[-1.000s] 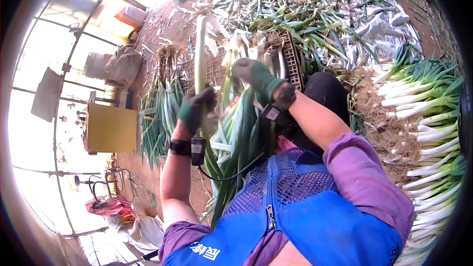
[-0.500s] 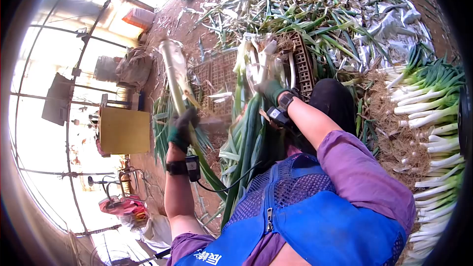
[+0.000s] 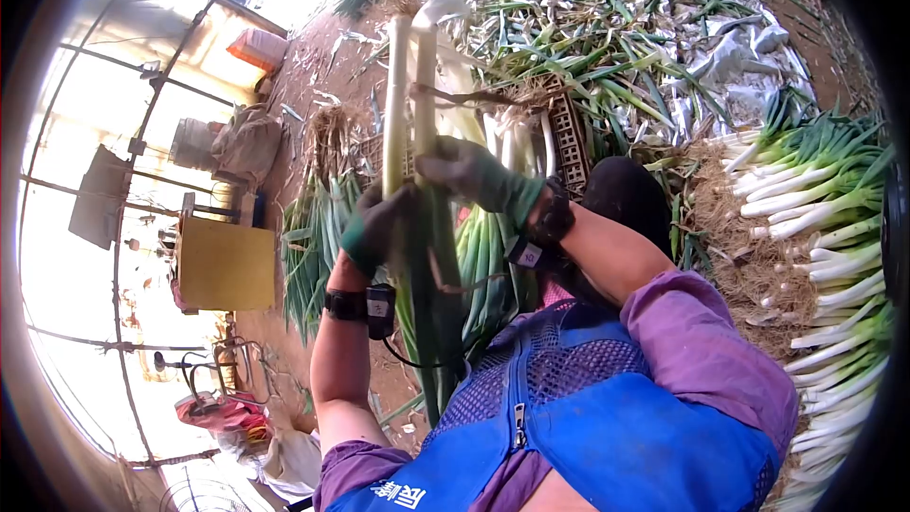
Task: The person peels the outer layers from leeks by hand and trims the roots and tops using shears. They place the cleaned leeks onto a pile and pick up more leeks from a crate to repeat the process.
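My left hand (image 3: 377,228), in a dark green glove, is closed around a long green onion (image 3: 395,104), its white shank up and its roots at the top. Close beside it, my right hand (image 3: 479,175), also gloved, closes on a second pale stalk (image 3: 426,76). Loose whitish outer skin and a brown dried strip (image 3: 474,96) hang about this stalk. Both sets of green leaves run down together toward my vest, partly blurred. Behind my hands, more green onions (image 3: 512,137) lie on a brown plastic crate (image 3: 569,137).
Stripped leaves and peelings (image 3: 588,47) cover the ground ahead. Rows of cleaned green onions (image 3: 825,237) lie at the right. Unpeeled ones with brown roots (image 3: 322,218) lie on the left, near a yellowish board (image 3: 226,264). My dark-clad knee (image 3: 626,199) is beside the crate.
My right hand has come up and left from the crate with a stalk, meeting my left hand. The onion in my left hand has swung from leaning left to nearly upright.
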Available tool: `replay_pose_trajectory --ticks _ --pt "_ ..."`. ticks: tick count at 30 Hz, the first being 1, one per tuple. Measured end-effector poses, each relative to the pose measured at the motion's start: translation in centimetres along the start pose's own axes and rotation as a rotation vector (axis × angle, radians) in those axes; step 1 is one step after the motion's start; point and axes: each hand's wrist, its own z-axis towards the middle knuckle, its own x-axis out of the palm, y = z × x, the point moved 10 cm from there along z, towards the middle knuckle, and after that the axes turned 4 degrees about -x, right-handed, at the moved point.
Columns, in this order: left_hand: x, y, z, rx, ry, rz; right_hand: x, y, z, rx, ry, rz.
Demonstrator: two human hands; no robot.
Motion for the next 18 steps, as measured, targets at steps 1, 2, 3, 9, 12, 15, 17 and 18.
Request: replay_pose_trajectory --ticks 1,2,3,9,12,15,17,18 --pt "-1.2 0.1 0.2 0.004 0.006 0.017 -0.1 0.9 -0.7 0.072 0.042 -0.056" --pt "-1.3 -1.1 0.2 0.061 0.058 0.041 -0.3 2.2 -0.9 0.059 -0.005 -0.022" --pt "-1.9 -1.0 0.0 0.044 0.004 -0.069 -0.3 3.2 -1.1 0.049 -0.048 0.012" --pt "1.5 -2.3 -1.4 0.063 0.064 0.059 2.9 3.6 -0.9 -0.061 0.111 -0.322" --pt "0.6 -1.6 -1.8 0.016 0.108 0.101 2.9 4.1 -1.5 -0.052 0.208 -0.262" --pt "0.0 -2.2 -3.8 -0.103 0.047 0.125 0.6 10.6 -2.4 -0.890 0.117 -0.980" --pt "-0.6 -0.8 -4.5 -0.095 0.138 -0.041 -4.0 15.4 -3.2 -1.083 -0.180 -1.124" --pt "-0.9 -0.3 -5.0 -0.093 0.185 -0.121 -7.7 16.2 -0.8 -0.716 -0.195 -0.750"
